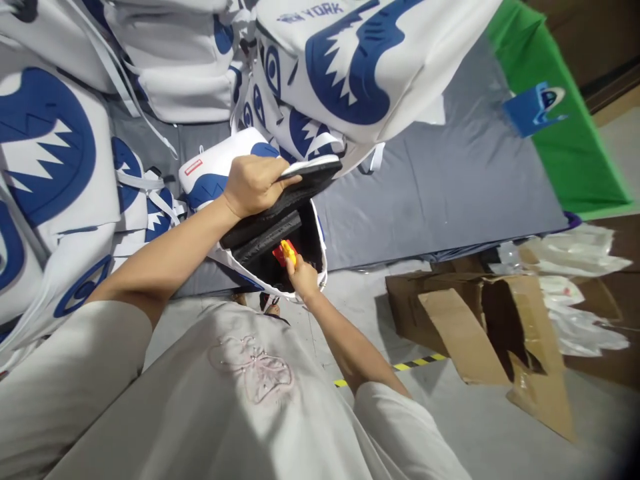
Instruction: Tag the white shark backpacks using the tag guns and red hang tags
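A white and blue backpack (323, 243) lies unzipped at the table's near edge, its black lining showing. My left hand (256, 185) is closed on the edge of its flap and holds it raised. Inside the opening, my right hand (303, 277) is closed around a small yellow and red tool (287, 253), whose exact kind I cannot make out. The tool's tip points up and left, against the dark inside. Part of the inside is hidden under the raised flap.
White backpacks with blue shark mouths (350, 60) crowd the far and left parts of the grey table (425, 193). A green board (575, 133) edges the right end. On the floor at right stand an opened cardboard box (465, 327) and clear plastic bags (575, 313).
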Demonstrator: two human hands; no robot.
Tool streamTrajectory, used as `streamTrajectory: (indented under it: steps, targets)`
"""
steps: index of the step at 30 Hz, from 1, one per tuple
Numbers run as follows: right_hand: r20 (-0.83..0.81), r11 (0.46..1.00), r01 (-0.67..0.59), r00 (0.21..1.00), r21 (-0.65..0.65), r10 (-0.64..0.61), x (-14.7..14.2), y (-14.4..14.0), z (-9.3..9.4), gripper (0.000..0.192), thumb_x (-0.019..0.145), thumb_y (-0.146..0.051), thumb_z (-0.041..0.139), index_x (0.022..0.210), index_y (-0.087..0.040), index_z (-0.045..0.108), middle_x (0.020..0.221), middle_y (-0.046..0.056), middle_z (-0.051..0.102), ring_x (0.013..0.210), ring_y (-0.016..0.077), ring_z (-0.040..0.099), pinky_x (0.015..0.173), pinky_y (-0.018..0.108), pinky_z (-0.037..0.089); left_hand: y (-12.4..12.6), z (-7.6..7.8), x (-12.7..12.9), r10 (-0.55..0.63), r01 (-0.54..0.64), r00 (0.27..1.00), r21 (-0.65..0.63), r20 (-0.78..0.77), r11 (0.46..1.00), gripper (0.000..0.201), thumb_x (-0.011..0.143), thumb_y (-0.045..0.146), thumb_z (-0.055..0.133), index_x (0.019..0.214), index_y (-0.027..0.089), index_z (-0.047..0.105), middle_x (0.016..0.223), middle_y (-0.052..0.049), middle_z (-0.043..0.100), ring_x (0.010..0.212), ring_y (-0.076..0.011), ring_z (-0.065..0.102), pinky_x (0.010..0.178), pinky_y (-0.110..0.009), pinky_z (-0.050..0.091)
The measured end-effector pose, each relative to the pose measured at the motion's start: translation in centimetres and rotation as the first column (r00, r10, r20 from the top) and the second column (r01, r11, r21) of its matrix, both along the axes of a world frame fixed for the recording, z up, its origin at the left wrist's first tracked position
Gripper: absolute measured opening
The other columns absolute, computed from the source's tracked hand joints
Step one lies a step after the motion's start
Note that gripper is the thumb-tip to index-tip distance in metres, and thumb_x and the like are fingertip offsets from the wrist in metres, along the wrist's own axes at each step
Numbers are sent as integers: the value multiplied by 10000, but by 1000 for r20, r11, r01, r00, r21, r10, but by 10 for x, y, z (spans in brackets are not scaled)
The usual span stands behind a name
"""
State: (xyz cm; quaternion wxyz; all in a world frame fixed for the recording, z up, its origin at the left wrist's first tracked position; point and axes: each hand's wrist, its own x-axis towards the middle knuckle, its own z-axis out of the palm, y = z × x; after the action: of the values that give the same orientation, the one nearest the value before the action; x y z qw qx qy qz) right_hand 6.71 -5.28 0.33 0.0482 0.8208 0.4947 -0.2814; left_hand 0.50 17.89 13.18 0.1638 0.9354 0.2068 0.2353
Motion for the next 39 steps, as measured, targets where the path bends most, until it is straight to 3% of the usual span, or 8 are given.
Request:
streamTrajectory:
  steps: [9,14,18,22,25,28,34,39]
  targets:
    - [185,976,6,982,-217,36,34,-12,119,438,1052,-528,349,1198,-182,576,947,151,741,888,303,712,644,295,384,14,5,-11,63,-56,995,-90,79,994,518,944,675,413,739,222,559,730,-35,571,932,-244,672,844,-381,482]
    - [256,971,10,965,-239,53,50,19,134,464,1057,-521,320,1222,-169,573,1003,179,729,962,313,704,709,318,451,4,-2,-15,27,-25,999,-118,18,993,475,945,634,439,774,220,598,772,-58,620,920,-262,675,828,-408,472]
    - [240,976,-140,954,-166,177,77,63,127,477,1043,-547,354,1185,-173,614,1022,170,719,980,307,696,774,347,494,-45,7,-28,83,-75,996,-244,23,967,419,915,623,510,946,241,679,980,-87,682,1081,-292,634,915,-472,462]
    - [96,951,-169,975,-260,199,116,108,144,465,1008,-560,467,1203,-172,634,806,94,693,721,239,692,692,342,514,-145,-16,-39,-378,342,926,-409,-9,846,314,980,460,451,1155,348,686,1138,-42,717,1138,-244,630,981,-436,476]
    - [30,899,-246,961,-363,276,128,129,164,448,990,-529,534,1104,-116,667,690,54,635,590,178,638,646,323,507,-194,-63,-25,-253,-50,885,-619,-391,784,365,977,262,419,1261,273,649,1306,-82,667,1252,-206,586,1058,-359,456]
    - [64,803,-319,913,-503,402,125,135,180,498,1012,-501,500,958,-40,682,708,55,625,565,117,595,659,299,465,-195,-108,0,-86,-431,754,-590,-651,683,337,907,313,564,1175,146,680,1203,-175,702,1105,-270,671,912,-362,528]
    - [-306,601,-494,867,-628,393,127,128,189,742,1039,-600,223,922,-20,669,496,-55,445,400,64,410,545,236,361,-189,-138,7,-10,-488,779,-615,-627,620,258,744,418,794,676,196,683,662,-33,680,734,-181,678,680,-264,494]
    - [-221,604,-456,878,-654,424,139,117,188,457,1029,-442,433,757,-120,612,474,-57,448,347,66,383,476,230,310,-207,-130,3,161,-500,823,-559,-545,662,490,836,595,674,530,223,582,474,0,489,672,-171,629,687,-299,481]
